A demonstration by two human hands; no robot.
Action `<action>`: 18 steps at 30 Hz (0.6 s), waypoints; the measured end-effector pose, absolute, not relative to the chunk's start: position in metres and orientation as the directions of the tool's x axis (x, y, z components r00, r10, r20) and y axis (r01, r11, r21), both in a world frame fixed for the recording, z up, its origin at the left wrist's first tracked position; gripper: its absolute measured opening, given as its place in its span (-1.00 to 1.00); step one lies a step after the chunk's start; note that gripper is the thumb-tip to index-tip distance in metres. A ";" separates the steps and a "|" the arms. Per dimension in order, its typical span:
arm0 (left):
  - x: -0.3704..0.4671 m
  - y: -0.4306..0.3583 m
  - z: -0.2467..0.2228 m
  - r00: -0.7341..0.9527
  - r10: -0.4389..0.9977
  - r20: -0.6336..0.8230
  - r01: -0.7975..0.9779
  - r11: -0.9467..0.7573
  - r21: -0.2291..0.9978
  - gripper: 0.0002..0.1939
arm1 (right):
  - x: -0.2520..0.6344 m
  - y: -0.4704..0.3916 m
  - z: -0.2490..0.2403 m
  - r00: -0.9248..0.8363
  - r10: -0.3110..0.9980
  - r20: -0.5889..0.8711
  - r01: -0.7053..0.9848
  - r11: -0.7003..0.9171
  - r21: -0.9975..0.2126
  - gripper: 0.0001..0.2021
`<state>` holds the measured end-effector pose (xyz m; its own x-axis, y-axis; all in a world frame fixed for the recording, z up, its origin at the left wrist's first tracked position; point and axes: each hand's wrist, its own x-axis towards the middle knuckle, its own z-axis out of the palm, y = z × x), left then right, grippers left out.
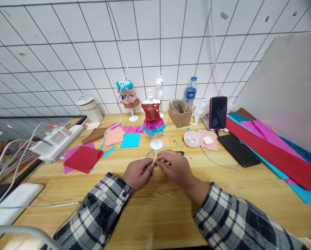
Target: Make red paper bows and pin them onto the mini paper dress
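My left hand (138, 174) is closed, thumb and forefinger pinching a thin white loop (154, 154) that looks like bent cord or a narrow band. Close beside it, my right hand (175, 168) has its fingers drawn together at the loop's right side; what lies between those fingertips is hidden. Just beyond the loop stands a small white dress form (156, 143) on a round base. It wears a paper dress (153, 119) with a brown and red bodice, a magenta skirt and a blue hem. A black-handled tool (181, 152) lies partly behind my right hand.
Paper pieces (84, 159) lie to the left, with a power strip (58, 142) beyond. Behind stand a dressed form (129, 99), a bare form (159, 86) and a cardboard box (181, 114). A pink dish (192, 139), phone (218, 113) and long paper strips (272, 152) are right.
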<state>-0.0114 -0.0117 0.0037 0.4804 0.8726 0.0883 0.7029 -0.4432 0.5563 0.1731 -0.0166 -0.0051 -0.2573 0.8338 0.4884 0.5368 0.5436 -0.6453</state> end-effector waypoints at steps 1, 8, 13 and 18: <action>-0.011 -0.012 0.004 0.476 0.875 0.089 0.716 -0.444 0.539 -0.69 | 0.173 -0.017 -0.005 -0.258 0.834 0.488 0.541 0.543 -0.642 -0.89; -0.009 -0.014 0.003 0.456 0.882 0.120 0.777 -0.461 0.429 -0.71 | 0.173 -0.020 -0.001 -0.334 0.815 0.473 0.567 0.574 -0.590 -0.92; -0.006 -0.014 0.004 0.417 0.895 0.159 0.729 -0.433 0.529 -0.66 | 0.170 -0.022 0.001 -0.388 0.796 0.465 0.619 0.599 -0.508 -0.88; -0.004 -0.015 0.005 0.342 0.924 0.170 0.625 -0.359 0.694 -0.68 | 0.168 -0.022 -0.001 -0.366 0.790 0.493 0.647 0.596 -0.475 -0.86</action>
